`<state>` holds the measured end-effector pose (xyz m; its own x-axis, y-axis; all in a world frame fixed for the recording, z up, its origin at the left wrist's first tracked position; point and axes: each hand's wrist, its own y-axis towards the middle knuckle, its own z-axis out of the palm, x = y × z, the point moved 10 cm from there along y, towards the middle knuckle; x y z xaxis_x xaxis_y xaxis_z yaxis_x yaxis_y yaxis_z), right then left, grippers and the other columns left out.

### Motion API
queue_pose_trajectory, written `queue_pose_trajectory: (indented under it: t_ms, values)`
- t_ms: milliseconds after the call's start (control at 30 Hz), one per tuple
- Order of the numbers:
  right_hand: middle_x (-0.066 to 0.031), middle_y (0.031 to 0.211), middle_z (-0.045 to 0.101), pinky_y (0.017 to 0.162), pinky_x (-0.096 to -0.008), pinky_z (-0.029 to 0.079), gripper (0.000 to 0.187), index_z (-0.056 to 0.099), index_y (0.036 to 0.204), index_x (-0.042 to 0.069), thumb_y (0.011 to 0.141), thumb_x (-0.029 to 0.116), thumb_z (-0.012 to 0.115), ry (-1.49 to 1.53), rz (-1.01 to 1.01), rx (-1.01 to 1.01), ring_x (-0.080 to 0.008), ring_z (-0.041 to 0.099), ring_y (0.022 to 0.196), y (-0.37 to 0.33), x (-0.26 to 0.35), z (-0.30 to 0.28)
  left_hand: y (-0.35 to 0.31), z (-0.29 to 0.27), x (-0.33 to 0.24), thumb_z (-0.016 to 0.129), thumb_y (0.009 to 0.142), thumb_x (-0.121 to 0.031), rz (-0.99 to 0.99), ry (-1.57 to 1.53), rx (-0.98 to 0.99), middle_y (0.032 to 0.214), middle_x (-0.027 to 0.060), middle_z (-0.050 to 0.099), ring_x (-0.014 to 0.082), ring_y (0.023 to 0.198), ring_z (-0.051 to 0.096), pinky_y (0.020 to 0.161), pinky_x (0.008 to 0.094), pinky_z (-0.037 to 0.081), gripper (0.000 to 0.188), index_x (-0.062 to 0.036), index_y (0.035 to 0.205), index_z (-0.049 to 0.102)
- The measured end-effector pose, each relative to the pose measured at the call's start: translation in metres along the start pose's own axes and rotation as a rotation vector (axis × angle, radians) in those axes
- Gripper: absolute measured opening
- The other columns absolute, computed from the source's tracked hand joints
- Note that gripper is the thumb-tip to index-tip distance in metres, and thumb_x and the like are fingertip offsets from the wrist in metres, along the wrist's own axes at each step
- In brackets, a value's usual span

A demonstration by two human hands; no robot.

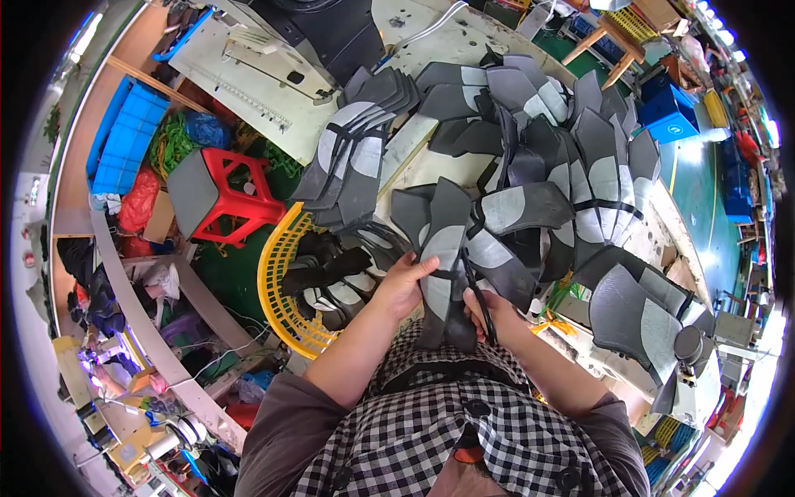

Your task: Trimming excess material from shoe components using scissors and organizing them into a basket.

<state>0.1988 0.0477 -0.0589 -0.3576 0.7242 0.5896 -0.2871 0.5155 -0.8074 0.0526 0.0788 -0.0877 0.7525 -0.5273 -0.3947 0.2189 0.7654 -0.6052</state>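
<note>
Head view: bundle of dark-grey, curved flat pieces with pale-grey panels (445, 242) lies before the black-and-white checked cloth apron (397, 431). Left hand (406, 287) clamped on its left edge, thumb on top. Right hand (490, 313) at the right edge, by the thin black band (469, 269); cannot tell whether closed. Judgement: square edges left-handed, guide the band flat, avoid creasing.

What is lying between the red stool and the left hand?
The head view shows the yellow basket, with dark pieces inside, between the red stool and the left hand.
</note>
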Motion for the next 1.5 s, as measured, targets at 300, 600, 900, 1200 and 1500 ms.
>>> queue_pose_trajectory:
  t_ms: [300,600,900,1200,1500]
  values:
    - [0.002,0.057,0.042,0.041,-0.0234,0.037,0.057,0.052,0.081,0.006,0.079,0.063,0.057,0.152,0.034,-0.082,-0.0096,0.044,0.045,-0.018,0.008,-0.052,-0.014,0.01,-0.016,0.074,0.072,-0.004,0.2,0.202,-0.102,0.112,0.012,0.059,0.023,0.102,0.057,0.089,0.0373,0.046,0.053,0.001,0.119,0.048]
    - [0.0027,0.052,0.04,0.04,-0.0235,0.037,0.066,0.049,0.073,0.009,0.07,0.074,0.056,-0.008,0.193,0.028,-0.0086,0.044,0.044,-0.012,0.01,-0.062,0.022,0.04,0.028,0.064,0.083,-0.018,-0.251,-0.294,0.147,0.117,0.0146,0.057,0.0292,0.108,0.055,0.096,0.0434,0.04,0.043,0.0006,0.119,0.05]
    - [0.0044,0.053,0.037,0.042,-0.0231,0.03,0.059,0.049,0.073,0.007,0.079,0.065,0.054,0.169,0.14,0.195,-0.0076,0.036,0.044,0.0,0.013,-0.033,0.017,0.022,-0.021,0.07,0.077,-0.012,0.092,0.158,-0.075,0.111,0.0137,0.059,0.0253,0.102,0.057,0.091,0.04,0.043,0.048,0.0038,0.117,0.049]
    - [-0.0111,0.067,0.054,0.058,-0.0352,0.043,0.046,0.047,0.084,-0.001,0.085,0.042,0.062,-0.221,-0.418,-0.152,-0.023,0.056,0.064,-0.015,0.064,-0.022,-0.027,0.039,-0.036,0.062,0.086,-0.023,0.263,0.676,0.006,0.128,0.016,0.042,0.0222,0.12,0.041,0.102,0.0331,0.03,0.07,0.0036,0.134,0.019]
    - [-0.0198,0.074,0.055,0.061,-0.0403,0.044,0.045,0.046,0.09,-0.001,0.078,0.035,0.071,-0.413,-0.548,-0.098,-0.0371,0.056,0.068,-0.048,0.083,0.014,-0.052,0.079,-0.212,0.064,0.082,-0.014,0.847,0.81,-0.113,0.143,0.018,0.029,0.0254,0.131,0.031,0.108,0.0359,0.024,0.074,0.0026,0.14,0.022]
